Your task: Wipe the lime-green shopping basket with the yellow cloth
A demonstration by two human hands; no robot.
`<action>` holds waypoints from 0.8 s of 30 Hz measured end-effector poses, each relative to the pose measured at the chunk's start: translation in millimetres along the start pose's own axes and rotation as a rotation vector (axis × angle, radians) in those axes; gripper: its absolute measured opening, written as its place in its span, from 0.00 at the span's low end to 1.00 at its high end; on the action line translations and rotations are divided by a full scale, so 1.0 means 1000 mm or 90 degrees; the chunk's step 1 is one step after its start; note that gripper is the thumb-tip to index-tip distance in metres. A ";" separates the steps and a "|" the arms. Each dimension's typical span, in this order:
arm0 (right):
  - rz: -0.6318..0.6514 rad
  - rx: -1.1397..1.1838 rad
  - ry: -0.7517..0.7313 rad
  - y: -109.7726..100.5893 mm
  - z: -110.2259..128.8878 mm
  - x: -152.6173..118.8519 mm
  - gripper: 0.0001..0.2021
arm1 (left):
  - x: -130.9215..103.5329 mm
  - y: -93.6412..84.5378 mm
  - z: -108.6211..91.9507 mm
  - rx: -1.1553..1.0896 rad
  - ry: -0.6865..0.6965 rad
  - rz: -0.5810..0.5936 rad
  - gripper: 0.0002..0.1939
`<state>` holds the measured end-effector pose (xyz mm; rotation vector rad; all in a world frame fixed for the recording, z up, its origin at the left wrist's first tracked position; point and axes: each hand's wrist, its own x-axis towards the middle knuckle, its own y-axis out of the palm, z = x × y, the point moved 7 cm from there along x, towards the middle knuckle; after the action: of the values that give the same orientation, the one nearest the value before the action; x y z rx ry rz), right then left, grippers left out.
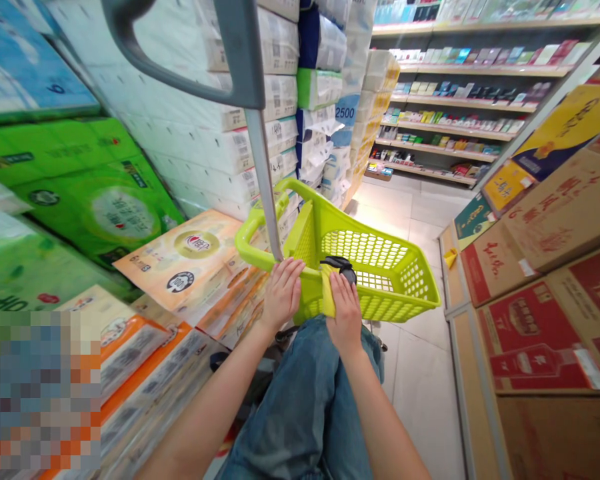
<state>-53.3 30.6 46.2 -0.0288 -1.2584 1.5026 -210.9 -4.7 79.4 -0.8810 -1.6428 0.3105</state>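
A lime-green rolling shopping basket stands in front of my knees, its grey pull handle drawn up on a metal pole. My left hand is closed over the basket's near rim, just beside the foot of the pole. On the same rim, farther right, my right hand presses a yellow cloth, its fingers closed over it. A black and grey item, too bunched to name, shows at the rim by my right fingertips. Part of the cloth is hidden under that hand.
Packs of tissue paper are stacked along the left, with tall white stacks behind. Cardboard cartons line the right side. Shelves of small boxed goods stand at the back. Pale floor tiles run between.
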 end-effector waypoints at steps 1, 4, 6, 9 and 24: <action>-0.005 -0.013 0.012 -0.005 -0.014 -0.007 0.40 | 0.000 0.000 0.000 0.000 0.000 -0.001 0.22; -0.024 -0.052 0.055 -0.021 -0.056 -0.027 0.40 | 0.001 -0.001 -0.001 -0.003 0.002 -0.010 0.22; -0.038 -0.070 0.090 -0.030 -0.079 -0.037 0.41 | 0.001 -0.001 -0.002 -0.003 0.002 -0.012 0.21; -0.065 -0.076 0.157 -0.036 -0.093 -0.041 0.40 | 0.001 0.000 -0.002 -0.001 -0.002 -0.010 0.22; 0.035 0.034 0.016 0.008 0.022 0.013 0.39 | 0.002 -0.003 -0.003 0.010 0.004 0.014 0.21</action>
<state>-77.3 26.8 57.8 -0.0471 -1.2045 1.5778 -208.8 -6.2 83.3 -0.8883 -1.6233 0.3353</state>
